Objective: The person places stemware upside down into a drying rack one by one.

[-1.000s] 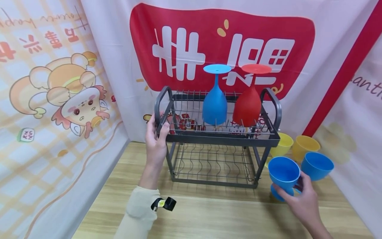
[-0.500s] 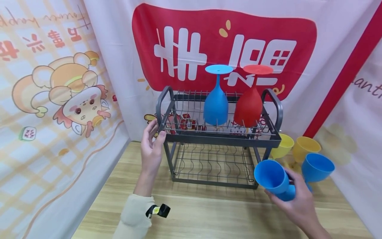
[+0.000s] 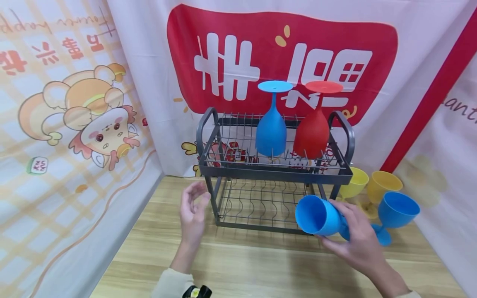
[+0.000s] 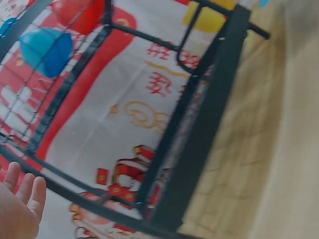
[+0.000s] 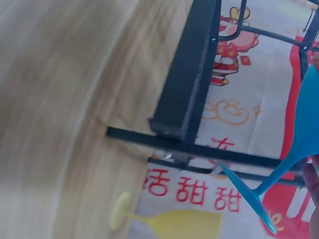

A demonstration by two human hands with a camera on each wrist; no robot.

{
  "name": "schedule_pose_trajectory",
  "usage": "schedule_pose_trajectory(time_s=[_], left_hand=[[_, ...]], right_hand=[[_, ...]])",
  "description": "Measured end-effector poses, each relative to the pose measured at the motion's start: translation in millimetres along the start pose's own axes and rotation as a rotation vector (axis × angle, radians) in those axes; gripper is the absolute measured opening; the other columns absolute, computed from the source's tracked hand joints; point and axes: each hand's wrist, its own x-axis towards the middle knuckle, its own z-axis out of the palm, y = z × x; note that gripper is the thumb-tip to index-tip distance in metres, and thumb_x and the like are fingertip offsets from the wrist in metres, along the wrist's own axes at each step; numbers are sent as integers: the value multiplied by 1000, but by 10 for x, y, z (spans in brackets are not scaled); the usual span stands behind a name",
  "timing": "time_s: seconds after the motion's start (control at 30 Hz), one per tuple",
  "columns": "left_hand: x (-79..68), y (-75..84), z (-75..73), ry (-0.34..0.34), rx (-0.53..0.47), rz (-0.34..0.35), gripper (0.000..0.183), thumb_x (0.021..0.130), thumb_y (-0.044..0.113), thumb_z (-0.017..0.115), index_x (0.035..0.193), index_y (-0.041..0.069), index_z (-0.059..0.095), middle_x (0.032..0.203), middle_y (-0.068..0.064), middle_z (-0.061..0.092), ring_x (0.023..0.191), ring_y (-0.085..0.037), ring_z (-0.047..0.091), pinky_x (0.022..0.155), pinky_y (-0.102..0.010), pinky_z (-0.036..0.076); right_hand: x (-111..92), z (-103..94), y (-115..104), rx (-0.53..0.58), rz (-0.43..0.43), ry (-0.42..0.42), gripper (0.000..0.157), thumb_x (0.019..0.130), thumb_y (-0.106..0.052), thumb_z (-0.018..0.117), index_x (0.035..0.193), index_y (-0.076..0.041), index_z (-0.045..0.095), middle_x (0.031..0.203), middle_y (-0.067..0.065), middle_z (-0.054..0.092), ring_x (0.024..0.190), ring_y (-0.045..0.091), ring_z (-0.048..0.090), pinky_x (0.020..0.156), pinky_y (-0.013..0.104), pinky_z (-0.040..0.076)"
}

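My right hand [image 3: 359, 240] grips a blue goblet [image 3: 329, 217], tipped on its side with its mouth toward the left, in front of the rack's lower right corner. In the right wrist view the goblet's stem and foot [image 5: 254, 196] show, with only a little of the hand at the edge. My left hand [image 3: 193, 213], fingers loosely bent, holds nothing beside the left leg of the dark two-tier dish rack [image 3: 275, 174]. On the upper tier, a blue goblet [image 3: 271, 130] and a red goblet [image 3: 312, 132] stand upside down.
Right of the rack, a blue goblet [image 3: 398, 211], a yellow goblet [image 3: 354, 184] and an amber-yellow goblet [image 3: 384, 186] stand upright on the wooden table [image 3: 261, 265]. Printed cloth [image 3: 149, 49] hangs behind and at both sides.
My left hand has let go of the rack's left side and dropped lower. My right hand has lifted the blue goblet, tipped it over and carried it left.
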Motion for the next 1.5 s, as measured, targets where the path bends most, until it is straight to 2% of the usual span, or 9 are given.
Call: schedule_pose_trajectory(time_s=[0.07, 0.17, 0.27, 0.47, 0.5, 0.73, 1.07, 1.23, 1.5], left_hand=[[-86, -72, 41, -19, 4, -24, 47, 102, 10, 66, 146, 4, 50, 136, -9, 62, 127, -23, 57, 106, -22, 48], [-210, -160, 119, -73, -1, -50, 45, 101, 10, 67, 143, 3, 52, 132, -8, 63, 124, -23, 59, 103, -21, 51], [-329, -208, 210, -157, -23, -56, 46, 100, 8, 67, 142, 2, 51, 134, -11, 62, 124, -23, 60, 103, -22, 53], [-516, -188, 409, -353, -43, -57, 55, 99, 9, 68, 150, 8, 48, 147, -14, 58, 132, -22, 59, 108, -30, 55], [-540, -172, 440, -387, -39, -59, 56, 99, 10, 69, 151, 11, 47, 149, -12, 57, 135, -23, 58, 109, -32, 54], [-636, -32, 587, -560, -6, -34, 70, 100, 15, 71, 161, 22, 39, 161, -5, 50, 147, -31, 50, 117, -38, 50], [-686, 112, 630, -539, 237, -37, 79, 88, 33, 87, 154, 43, 44, 157, 4, 54, 136, -26, 53, 103, -45, 53], [-689, 128, 617, -506, 328, 25, 75, 81, 40, 92, 147, 37, 55, 146, 9, 57, 129, -20, 56, 97, -39, 54], [-704, 56, 615, -448, 332, 112, 69, 81, 38, 93, 141, 30, 61, 145, 4, 60, 126, -21, 58, 94, -33, 55]], right_hand=[[47, 2, -37, -19, -41, -11, 100, 67, -47, 100, 150, -12, 56, 135, 19, 64, 116, 41, 63, 82, 71, 60], [118, 11, -104, -50, -105, -24, 93, 84, -78, 68, 149, -12, 57, 134, 18, 64, 116, 41, 64, 83, 69, 61], [172, 49, -179, -74, -154, -44, 93, 90, -84, 45, 149, -13, 57, 136, 17, 64, 118, 41, 63, 86, 68, 61], [225, 195, -311, -59, -221, -91, 100, 67, -48, 100, 151, -17, 56, 139, 15, 63, 122, 39, 63, 93, 67, 59], [231, 226, -334, -56, -230, -94, 103, 62, -39, 104, 151, -17, 56, 139, 14, 63, 122, 38, 63, 94, 67, 59], [280, 443, -519, -46, -298, -80, 104, 57, -39, 103, 148, -16, 58, 135, 12, 66, 119, 33, 67, 96, 59, 60], [271, 620, -660, -54, -325, -121, 100, 61, -45, 101, 148, -20, 59, 137, 9, 65, 118, 29, 66, 93, 53, 61], [269, 617, -678, -83, -309, -151, 98, 62, -48, 101, 147, -19, 60, 138, 8, 65, 119, 29, 65, 95, 51, 61], [191, 646, -703, -85, -287, -125, 100, 66, -44, 101, 152, -22, 56, 142, 9, 64, 124, 30, 64, 99, 56, 58]])
